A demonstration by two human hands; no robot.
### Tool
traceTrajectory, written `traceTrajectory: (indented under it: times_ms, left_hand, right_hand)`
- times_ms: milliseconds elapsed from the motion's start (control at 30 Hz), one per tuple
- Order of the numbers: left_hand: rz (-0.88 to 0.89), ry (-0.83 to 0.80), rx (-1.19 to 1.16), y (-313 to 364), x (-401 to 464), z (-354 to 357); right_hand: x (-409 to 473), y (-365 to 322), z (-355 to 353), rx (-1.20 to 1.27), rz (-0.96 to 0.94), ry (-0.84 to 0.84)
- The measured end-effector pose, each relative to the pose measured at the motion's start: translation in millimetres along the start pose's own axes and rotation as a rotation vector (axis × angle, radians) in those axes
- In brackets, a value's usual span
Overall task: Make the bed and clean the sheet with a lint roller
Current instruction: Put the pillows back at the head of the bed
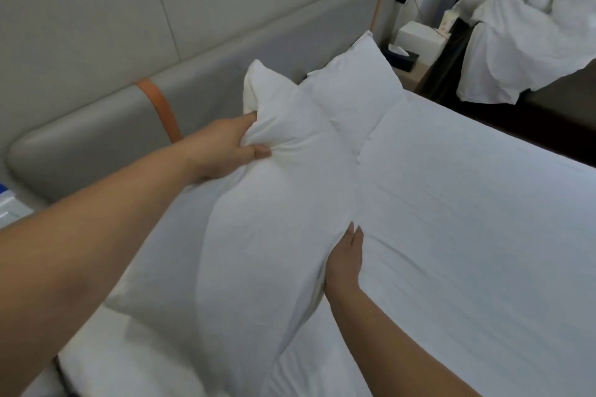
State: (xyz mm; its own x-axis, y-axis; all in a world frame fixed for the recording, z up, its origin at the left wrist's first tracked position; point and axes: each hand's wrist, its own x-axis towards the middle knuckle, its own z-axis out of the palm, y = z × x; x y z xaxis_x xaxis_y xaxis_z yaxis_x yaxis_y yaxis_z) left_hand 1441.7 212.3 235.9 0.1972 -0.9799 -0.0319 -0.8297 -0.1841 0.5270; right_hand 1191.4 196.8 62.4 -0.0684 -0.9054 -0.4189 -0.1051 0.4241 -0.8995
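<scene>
A white pillow lies near the head of the bed on the white sheet. My left hand grips the pillow's far left corner, thumb and fingers pinching the fabric. My right hand lies with straight fingers against the pillow's right edge, where it meets the sheet. A second white pillow leans against the grey headboard behind the first. No lint roller is in view.
The padded headboard has orange straps. A bedside table at the far right corner carries a dark tissue box and a white box. A bundle of white bedding is heaped on dark furniture beyond the bed.
</scene>
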Motion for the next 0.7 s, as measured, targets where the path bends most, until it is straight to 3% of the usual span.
traceTrajectory:
  times_ms: [133,200,300,433,700]
  left_hand:
    - [0.004,0.082,0.092,-21,57,6]
    - [-0.089,0.097,0.148,-44,75,15]
    - [-0.317,0.020,0.369,-99,80,48]
    - [-0.422,-0.100,0.574,-175,49,111]
    - [-0.668,-0.050,0.498,-270,22,145]
  right_hand:
    - [69,9,57,-0.045,0.013,-0.050]
    - [101,16,83,-0.137,0.073,-0.082]
    - [131,42,104,-0.315,0.176,-0.137]
    - [140,91,111,-0.484,0.116,-0.233]
    - [146,148,127,-0.514,0.213,-0.337]
